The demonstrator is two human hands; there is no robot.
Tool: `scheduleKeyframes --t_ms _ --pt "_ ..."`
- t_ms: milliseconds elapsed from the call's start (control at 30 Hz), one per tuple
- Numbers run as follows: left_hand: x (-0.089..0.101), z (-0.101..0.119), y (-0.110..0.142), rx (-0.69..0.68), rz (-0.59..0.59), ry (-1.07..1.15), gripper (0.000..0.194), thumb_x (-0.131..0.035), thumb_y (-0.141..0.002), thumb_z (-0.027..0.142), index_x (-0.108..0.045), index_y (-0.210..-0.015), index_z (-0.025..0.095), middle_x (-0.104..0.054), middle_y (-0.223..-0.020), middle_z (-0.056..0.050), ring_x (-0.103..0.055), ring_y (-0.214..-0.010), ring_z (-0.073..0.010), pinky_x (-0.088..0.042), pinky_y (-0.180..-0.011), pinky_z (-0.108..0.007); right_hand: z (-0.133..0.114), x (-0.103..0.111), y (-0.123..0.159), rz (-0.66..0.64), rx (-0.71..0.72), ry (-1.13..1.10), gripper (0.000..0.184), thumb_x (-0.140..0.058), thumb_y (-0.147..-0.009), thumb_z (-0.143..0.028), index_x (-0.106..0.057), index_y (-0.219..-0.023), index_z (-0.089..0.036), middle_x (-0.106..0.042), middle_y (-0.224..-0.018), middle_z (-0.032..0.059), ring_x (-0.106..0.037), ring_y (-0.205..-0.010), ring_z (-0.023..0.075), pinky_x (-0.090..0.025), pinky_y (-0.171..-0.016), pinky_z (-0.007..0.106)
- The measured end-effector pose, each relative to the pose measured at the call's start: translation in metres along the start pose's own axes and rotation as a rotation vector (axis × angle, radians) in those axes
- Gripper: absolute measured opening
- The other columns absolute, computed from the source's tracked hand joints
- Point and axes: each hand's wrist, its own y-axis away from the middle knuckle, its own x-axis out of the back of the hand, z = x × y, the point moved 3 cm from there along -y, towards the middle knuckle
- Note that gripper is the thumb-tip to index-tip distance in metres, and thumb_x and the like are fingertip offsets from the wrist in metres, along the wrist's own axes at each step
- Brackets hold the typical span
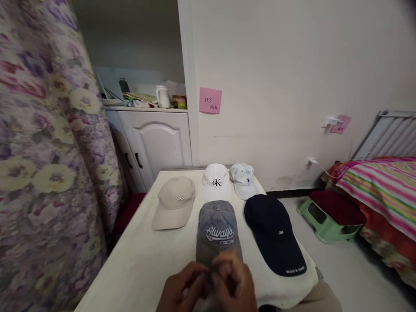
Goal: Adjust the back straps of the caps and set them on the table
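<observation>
My left hand and my right hand are close together at the bottom of the view, fingers bent into pinches. Both are somewhat blurred. Whatever lies between the fingertips looks dark and I cannot make it out. Just beyond them lies a grey cap with "Always" lettered in white; my hands cover the front of its brim, and I cannot tell if they touch it. A navy baseball cap rests to the right. On the left sits a beige cap. Behind are a white cap with "CK" letters and a pale cap.
The caps are on a table with a cream cover. A floral curtain hangs at left, beside a white cabinet. To the right stand a green stool and a bed with a striped cover. The wall is behind.
</observation>
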Motion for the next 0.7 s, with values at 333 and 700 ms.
scheduleKeyframes --t_ms 333,700 --pt "0.031 0.056 -0.027 -0.198 0.409 -0.283 0.087 -0.051 -0.093 0.035 0.005 -0.158 0.02 -0.06 -0.069 0.007 -0.06 -0.056 -0.0149 -0.051 -0.06 -0.026 -0.065 0.05 -0.052 0.201 0.203 0.121 0.08 -0.05 -0.089 -0.012 -0.01 -0.159 -0.016 -0.028 -0.061 -0.0105 -0.032 -0.048 0.0105 -0.033 -0.048 0.021" --pt "0.033 0.054 -0.049 -0.068 0.339 -0.43 0.089 -0.051 -0.091 0.032 0.007 -0.158 0.027 -0.054 -0.066 0.009 -0.057 -0.05 -0.014 -0.044 -0.055 -0.025 -0.05 0.067 -0.082 0.189 0.24 0.42 0.091 -0.047 -0.084 -0.008 0.004 -0.158 -0.022 -0.042 -0.069 -0.0075 -0.047 -0.055 0.0127 -0.043 -0.058 0.026"
